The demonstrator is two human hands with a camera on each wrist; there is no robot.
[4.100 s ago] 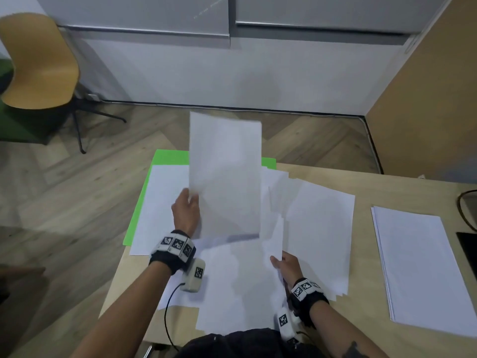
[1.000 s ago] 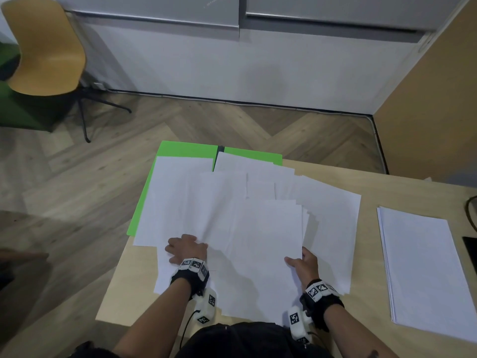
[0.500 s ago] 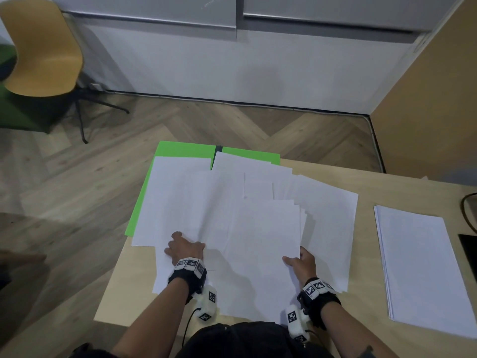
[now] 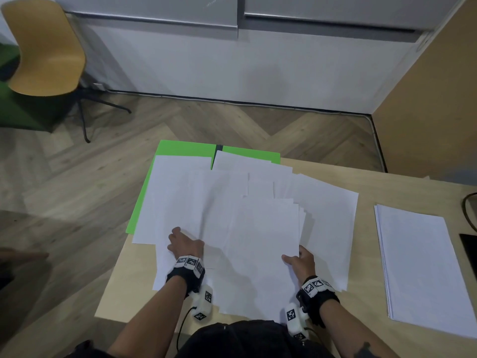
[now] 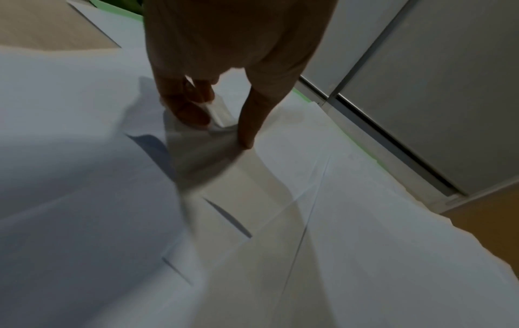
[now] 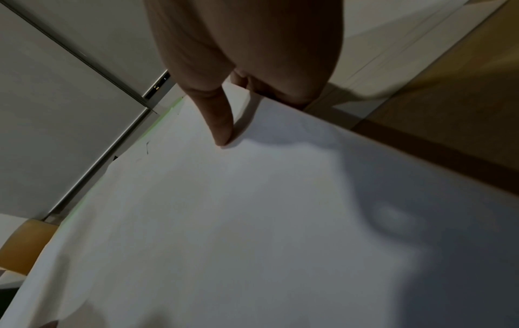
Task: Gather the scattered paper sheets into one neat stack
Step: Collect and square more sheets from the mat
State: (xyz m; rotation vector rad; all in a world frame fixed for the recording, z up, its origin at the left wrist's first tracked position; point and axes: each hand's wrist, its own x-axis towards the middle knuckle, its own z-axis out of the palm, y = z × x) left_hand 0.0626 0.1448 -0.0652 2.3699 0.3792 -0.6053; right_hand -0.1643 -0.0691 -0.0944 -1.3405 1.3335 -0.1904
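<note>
Several white paper sheets (image 4: 196,195) lie fanned and overlapping across the left half of the wooden table (image 4: 366,182). A top sheet (image 4: 263,244) lies nearest me between both hands. My left hand (image 4: 180,241) is at the pile's near left side; in the left wrist view its thumb and fingers (image 5: 188,108) pinch a curled sheet edge (image 5: 219,115). My right hand (image 4: 296,257) holds the top sheet's right edge: the thumb (image 6: 222,126) presses on top while the other fingers curl under the edge.
A green folder (image 4: 185,149) lies under the sheets at the table's far left edge. A separate squared stack of paper (image 4: 418,267) lies at the right. A black device (image 4: 470,251) and a cable (image 4: 466,210) sit at the right border. An orange chair (image 4: 46,47) stands on the floor.
The sheet held upright four seconds ago now lies on the pile. Over the last second both hands stayed at the pile's near edge; the left hand's fingers have curled onto a sheet edge.
</note>
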